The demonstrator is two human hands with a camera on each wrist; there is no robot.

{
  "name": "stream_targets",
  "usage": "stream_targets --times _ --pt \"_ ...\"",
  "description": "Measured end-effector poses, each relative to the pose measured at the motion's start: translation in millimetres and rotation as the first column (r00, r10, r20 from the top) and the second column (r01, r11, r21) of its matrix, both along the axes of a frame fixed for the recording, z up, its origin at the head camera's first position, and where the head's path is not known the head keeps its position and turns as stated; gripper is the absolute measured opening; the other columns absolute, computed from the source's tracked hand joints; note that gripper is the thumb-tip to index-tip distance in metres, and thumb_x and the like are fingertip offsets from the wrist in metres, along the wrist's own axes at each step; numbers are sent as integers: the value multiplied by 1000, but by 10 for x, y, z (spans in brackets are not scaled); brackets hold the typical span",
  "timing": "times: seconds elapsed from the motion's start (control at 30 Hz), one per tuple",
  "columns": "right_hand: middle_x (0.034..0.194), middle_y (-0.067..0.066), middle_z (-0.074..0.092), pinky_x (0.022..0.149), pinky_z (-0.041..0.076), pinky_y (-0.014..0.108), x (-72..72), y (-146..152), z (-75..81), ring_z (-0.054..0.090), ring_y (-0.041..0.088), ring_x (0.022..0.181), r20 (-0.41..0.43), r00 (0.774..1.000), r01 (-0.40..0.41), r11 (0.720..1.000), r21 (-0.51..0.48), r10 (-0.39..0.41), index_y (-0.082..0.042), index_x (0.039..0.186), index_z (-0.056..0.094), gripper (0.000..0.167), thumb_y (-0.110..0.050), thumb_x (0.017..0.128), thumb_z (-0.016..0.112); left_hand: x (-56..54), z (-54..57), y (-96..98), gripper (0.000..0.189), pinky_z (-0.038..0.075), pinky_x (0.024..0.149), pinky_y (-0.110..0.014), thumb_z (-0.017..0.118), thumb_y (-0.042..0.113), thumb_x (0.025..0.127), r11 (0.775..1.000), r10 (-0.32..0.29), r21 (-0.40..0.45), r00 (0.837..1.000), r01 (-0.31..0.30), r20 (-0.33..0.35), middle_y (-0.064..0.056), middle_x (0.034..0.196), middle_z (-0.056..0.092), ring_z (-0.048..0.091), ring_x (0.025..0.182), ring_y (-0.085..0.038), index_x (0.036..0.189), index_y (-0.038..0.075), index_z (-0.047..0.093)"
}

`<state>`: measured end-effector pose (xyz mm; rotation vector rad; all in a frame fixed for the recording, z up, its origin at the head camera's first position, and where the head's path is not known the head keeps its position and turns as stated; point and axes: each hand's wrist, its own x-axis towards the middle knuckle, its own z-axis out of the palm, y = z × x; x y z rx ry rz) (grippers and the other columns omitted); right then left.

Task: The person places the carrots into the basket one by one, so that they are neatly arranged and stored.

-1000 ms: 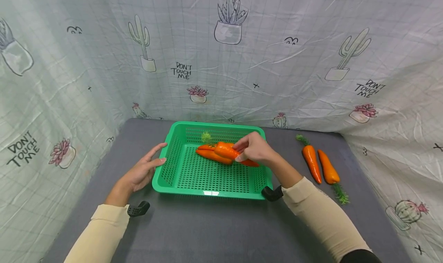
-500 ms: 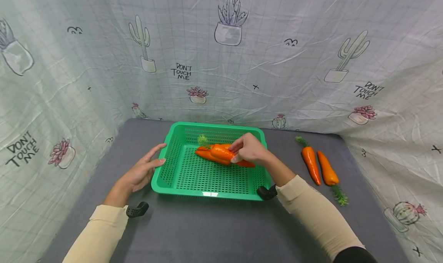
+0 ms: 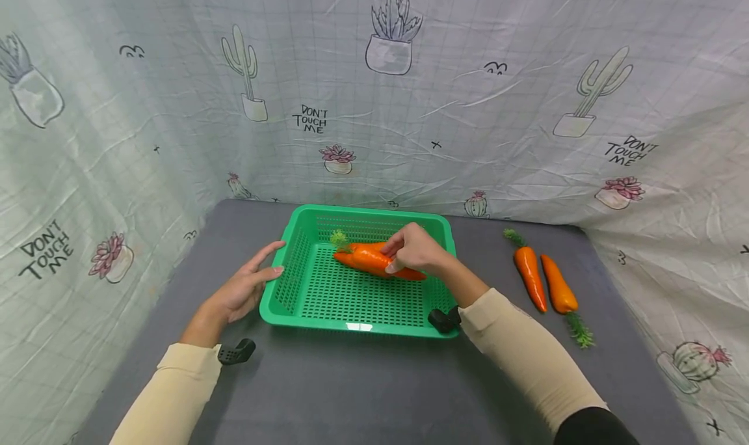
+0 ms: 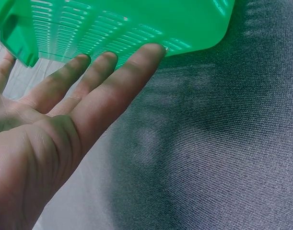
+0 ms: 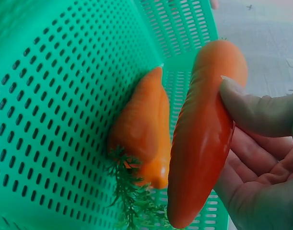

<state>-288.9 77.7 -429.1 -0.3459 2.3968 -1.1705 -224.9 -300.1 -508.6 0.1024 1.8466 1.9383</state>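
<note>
Green basket (image 3: 398,329): carrots (image 5: 134,124) inside (right grip (image 3: 417,247) pinches another carrot (image 5: 201,139)).

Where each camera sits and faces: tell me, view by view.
Head: on the head, facing forward and down at the basket; left hand, right hand and forearms show.
Left wrist: on that wrist, facing the basket's outside and gray tabletop; left hand shows.
Right wrist: on that wrist, facing into the basket; right hand shows, pinching a carrot.
Head and right wrist share that carrot.

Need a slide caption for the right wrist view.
Right hand pinches one carrot; other carrots lie in the perforated green basket.
</note>
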Motion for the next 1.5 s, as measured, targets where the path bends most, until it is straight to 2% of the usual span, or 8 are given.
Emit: stream_targets --times 0.2,0.33,0.43,0.63,0.97,1.13,1.33,1.5 --pt "121 17 75 89 62 39 -57 -81 -44 71 29 107 3 1000 -15 1000 3 15 -1 113 79 37 10 77 83 11 19 -3 70 59 93 -39 54 28 110 1000 0 -3 1000 0 2 -20 159 34 68 118 -15 166 38 14" --pt "122 17 75 87 62 38 -99 -126 -81 72 28 106 -7 999 -35 999 1 35 0 112 79 37 10 77 83 14 24 -6 69 59 93 -40 53 27 110 1000 0 3 1000 0 10 -17 155 38 69 118 -18 166 38 14" --pt "120 17 76 87 63 38 -118 -162 -101 72 28 105 -9 999 -45 999 3 45 0 112 79 37 9 76 84 15 23 -8 69 59 93 -41 53 27 110 1000 -2 9 1000 2 7 -20 154 40 69 118 -19 166 37 14" --pt "117 15 77 88 62 39 -151 -238 -162 71 27 104 -21 998 -52 998 23 52 -2 112 80 36 7 77 85 17 28 -7 71 58 94 -39 54 28 110 1000 -2 5 1000 2 10 -26 162 29 67 119 -17 167 37 12" --pt "117 15 77 88 62 37 -168 -320 -328 73 26 104 -36 996 -79 997 18 80 -2 112 80 37 5 76 87 15 34 0 72 55 98 -35 55 29 110 1000 0 -14 1000 0 -4 -22 170 15 61 124 -14 167 36 13" --pt "112 12 79 87 61 36 -177 -336 -379 73 23 99 -74 993 -88 995 45 91 -4 110 81 35 2 76 88 19 35 1 71 56 97 -36 54 28 110 1000 -1 -13 1000 1 -2 -23 169 16 62 122 -14 167 36 13" --pt "106 11 80 84 61 33 -179 -372 -406 74 20 95 -138 982 -115 989 94 127 -4 107 81 33 -2 75 91 18 27 3 71 58 95 -38 54 28 110 1000 4 -4 1000 -4 7 -27 164 26 66 119 -16 167 36 13" --pt "101 9 80 81 61 31 -171 -416 -425 73 19 91 -193 968 -135 982 132 159 -5 103 81 31 -5 75 93 11 24 0 71 58 94 -38 54 28 110 1000 1 2 1000 -1 8 -26 164 24 66 120 -16 167 36 13"
